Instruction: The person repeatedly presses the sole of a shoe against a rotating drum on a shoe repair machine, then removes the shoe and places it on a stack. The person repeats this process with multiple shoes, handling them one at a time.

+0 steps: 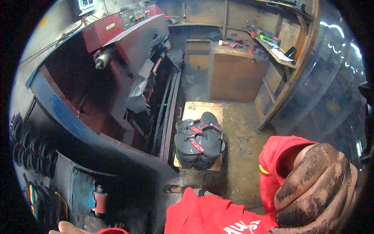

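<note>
My right hand (317,187) is raised close on the right side. Its pale surface is smeared with black, perhaps a dirty glove. The fingers are curled and pressed together; whatever they may hold is hidden. Only a small part of my left hand (70,228) shows at the lower left edge, beside a bit of red sleeve, and its grip cannot be made out. Both hands are apart from the stack of black flip-flops (198,140) with red-marked straps. That stack rests on a pale wooden board (214,109) in the middle.
A large red and blue machine (134,29) with control buttons stands at left. Dark sole-shaped pieces (35,152) hang near a red bottle-like container (100,201). A brown wooden cabinet (237,76) stands at the back, beside a cluttered shelf (278,52). My foot (175,189) is below the board.
</note>
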Tool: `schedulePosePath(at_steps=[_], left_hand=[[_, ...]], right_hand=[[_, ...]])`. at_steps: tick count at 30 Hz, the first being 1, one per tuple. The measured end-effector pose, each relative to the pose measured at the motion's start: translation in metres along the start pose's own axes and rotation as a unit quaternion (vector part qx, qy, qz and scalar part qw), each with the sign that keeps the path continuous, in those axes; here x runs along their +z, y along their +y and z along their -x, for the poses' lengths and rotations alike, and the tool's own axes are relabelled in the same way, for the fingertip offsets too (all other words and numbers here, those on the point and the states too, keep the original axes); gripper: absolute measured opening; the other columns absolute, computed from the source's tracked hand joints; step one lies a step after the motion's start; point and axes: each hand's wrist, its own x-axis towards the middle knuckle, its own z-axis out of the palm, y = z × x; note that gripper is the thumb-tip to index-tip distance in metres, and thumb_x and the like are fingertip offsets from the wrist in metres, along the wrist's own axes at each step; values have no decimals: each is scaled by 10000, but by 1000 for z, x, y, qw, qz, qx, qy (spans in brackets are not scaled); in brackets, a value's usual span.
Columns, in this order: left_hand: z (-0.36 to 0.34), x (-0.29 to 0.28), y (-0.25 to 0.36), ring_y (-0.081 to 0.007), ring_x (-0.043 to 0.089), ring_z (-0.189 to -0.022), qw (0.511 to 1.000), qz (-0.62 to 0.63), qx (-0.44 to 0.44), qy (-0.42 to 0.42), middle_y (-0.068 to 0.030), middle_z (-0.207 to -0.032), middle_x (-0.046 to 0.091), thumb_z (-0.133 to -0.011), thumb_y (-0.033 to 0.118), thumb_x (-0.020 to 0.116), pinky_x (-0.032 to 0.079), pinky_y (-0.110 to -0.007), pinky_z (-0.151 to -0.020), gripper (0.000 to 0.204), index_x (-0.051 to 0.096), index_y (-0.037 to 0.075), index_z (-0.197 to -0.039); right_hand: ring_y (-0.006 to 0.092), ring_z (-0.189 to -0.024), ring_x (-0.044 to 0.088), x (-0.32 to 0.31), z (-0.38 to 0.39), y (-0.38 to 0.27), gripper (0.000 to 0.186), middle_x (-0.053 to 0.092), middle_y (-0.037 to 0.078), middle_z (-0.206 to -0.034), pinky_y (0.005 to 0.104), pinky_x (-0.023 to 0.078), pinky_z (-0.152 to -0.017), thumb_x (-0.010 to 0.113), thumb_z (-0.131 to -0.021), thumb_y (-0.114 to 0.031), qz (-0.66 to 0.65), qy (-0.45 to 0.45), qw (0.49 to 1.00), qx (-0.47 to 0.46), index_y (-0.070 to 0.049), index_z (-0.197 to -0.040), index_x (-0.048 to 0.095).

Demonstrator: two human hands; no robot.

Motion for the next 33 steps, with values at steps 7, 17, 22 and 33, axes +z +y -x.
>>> schedulePosePath(at_steps=[7,17,22,33], left_hand=[[11,-18,-19,-215,510,-648,983,63,0,-170,-153,-986,644,-894,129,689,421,-316,-527,443,462,22,-1260],[172,-83,-3,-321,655,-868,846,123,-469,-224,-245,-1030,695,-819,204,737,517,-370,-765,391,682,-103,-1054],[278,-22,20,-174,660,-942,634,137,-761,33,-123,-1045,692,-844,-56,673,520,-286,-864,299,667,-46,-1142],[329,-32,37,-214,671,-843,706,-167,-674,-137,-149,-1009,690,-860,134,739,531,-300,-725,301,678,-26,-1107]], right_hand=[[166,-656,642,4,-13,42,447,644,69,-738,298,503,-606,709,-864,-152,14,-33,999,22,-20,-1282,623],[407,-952,659,59,95,185,642,663,228,-1065,453,516,-841,644,-924,-367,166,-164,830,506,-95,-1471,446],[419,-1117,614,105,159,270,633,620,263,-1212,486,503,-947,629,-898,-430,250,-184,727,612,-72,-1400,485],[410,-1224,555,122,154,383,746,493,215,-1437,508,486,-975,733,-795,-481,335,32,665,667,-125,-1402,484]])
